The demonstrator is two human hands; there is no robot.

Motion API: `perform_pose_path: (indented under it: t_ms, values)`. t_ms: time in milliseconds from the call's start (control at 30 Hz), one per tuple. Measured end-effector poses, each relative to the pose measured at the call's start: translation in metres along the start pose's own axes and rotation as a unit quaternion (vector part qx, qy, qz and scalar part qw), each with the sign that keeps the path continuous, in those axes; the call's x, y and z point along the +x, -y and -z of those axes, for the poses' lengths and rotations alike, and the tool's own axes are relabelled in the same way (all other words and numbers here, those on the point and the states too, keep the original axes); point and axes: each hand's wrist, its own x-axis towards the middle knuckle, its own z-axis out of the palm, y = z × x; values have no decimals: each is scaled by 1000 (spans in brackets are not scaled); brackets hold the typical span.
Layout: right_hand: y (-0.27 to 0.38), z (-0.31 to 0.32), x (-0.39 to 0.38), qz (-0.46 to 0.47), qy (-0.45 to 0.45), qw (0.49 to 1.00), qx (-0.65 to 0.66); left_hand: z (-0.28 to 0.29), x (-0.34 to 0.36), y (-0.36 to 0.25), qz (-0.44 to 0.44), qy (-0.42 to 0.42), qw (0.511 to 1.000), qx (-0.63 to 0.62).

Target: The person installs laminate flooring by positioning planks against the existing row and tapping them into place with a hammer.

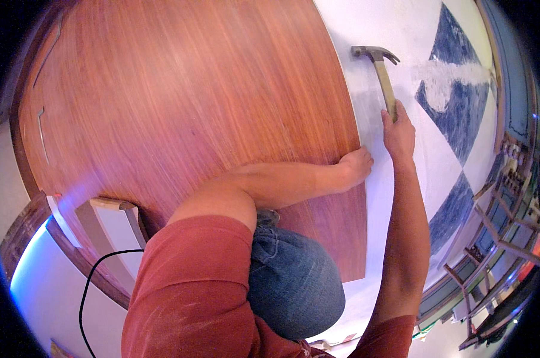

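My right hand (pixel 399 137) is wrapped round the handle of a claw hammer (pixel 386 83). The hammer's dark head points away from me, above the white surface, a little beyond the panel's edge. My left hand (pixel 358 166) rests at the right edge of a large reddish-brown wood-grain panel (pixel 222 89). Its fingers are curled together there, and whatever they may hold is too small or hidden to make out. The hammer head is apart from my left hand.
Beside the panel lies a white surface (pixel 425 131) with dark blue diamond shapes. Metal handles (pixel 41 134) sit along the panel's far left. A black cable (pixel 85 292) curves at the lower left. Wooden frames (pixel 503 238) stand at the right.
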Motion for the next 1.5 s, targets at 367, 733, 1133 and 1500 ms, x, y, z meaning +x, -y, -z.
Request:
perform_pose_path:
  t_ms: [367, 733, 1133, 1500]
  values:
    - [27, 3, 5, 17, 57, 998, -4, -6, -3, -3, 18, -20, 999, 19]
    - [34, 0, 30, -6, 4, 999, 35, 12, -8, 0, -8, -20, 1000, -4]
    - [46, -1, 35, 37, 67, 996, 34, -2, -3, 6, 7, 5, 1000, -24]
    - [-12, -12, -58, -47, 21, 993, 109, -27, -3, 18, -31, -26, 998, -56]
